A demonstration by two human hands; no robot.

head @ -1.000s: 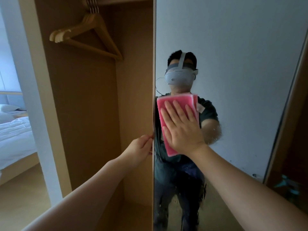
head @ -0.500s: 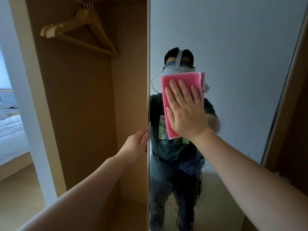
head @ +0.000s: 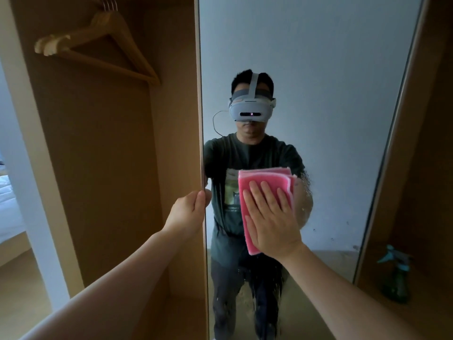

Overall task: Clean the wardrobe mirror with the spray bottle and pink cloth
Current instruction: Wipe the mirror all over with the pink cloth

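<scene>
The wardrobe mirror [head: 331,82] fills the door in front of me and reflects a person wearing a headset. A folded pink cloth [head: 264,182] lies flat against the glass at chest height. My right hand [head: 272,217] presses it there with straight, spread fingers. My left hand [head: 190,211] grips the mirror door's left edge, fingers curled round it. Spray droplets dot the glass right of the cloth and below it. A green spray bottle [head: 396,278] with a teal head stands at the lower right, inside the wardrobe section beside the mirror.
The open wardrobe compartment [head: 98,168] on the left holds wooden hangers [head: 103,42] on a rail. A white door frame [head: 31,180] stands left of it, with a bed [head: 7,204] beyond. A wooden panel [head: 429,143] borders the mirror on the right.
My right hand and the cloth went up the glass to head height, then came back down and slightly right to chest height. My left hand kept its grip on the door edge.
</scene>
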